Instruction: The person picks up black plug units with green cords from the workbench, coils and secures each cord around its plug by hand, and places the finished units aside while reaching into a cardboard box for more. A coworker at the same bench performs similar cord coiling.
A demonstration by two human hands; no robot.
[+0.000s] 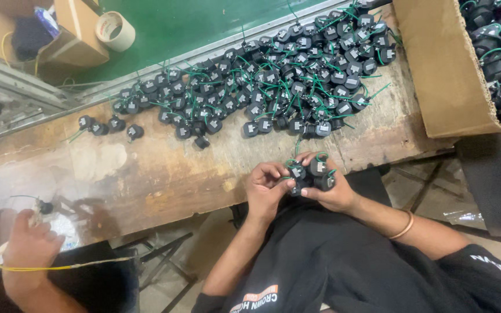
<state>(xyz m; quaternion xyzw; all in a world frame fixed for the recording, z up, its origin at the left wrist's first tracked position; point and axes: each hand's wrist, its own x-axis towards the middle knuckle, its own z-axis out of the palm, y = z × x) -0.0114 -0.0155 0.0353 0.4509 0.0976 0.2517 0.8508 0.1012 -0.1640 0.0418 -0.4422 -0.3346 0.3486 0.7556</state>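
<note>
Worn wooden bench, stained and scuffed, with a green floor beyond its far edge. Item: heap of small black parts with green leads, spread flat over the far right of the bench, likely so that each can be picked out singly; a few strays lie apart to the left. Item: cardboard box at the right end, open side toward the heap, holding more of the same parts. Item: bunch of several parts, held over the near edge, close to the body. Left hand has its fingers curled and pinching the bunch from the left; right hand, bangle on the wrist, cups it from below with the thumb pressed on top, seemingly to keep the loose leads gathered. Item: tape roll, far left, on the floor beside another carton. Item: co-worker's hand, near left, closed on a yellow wire.
</note>
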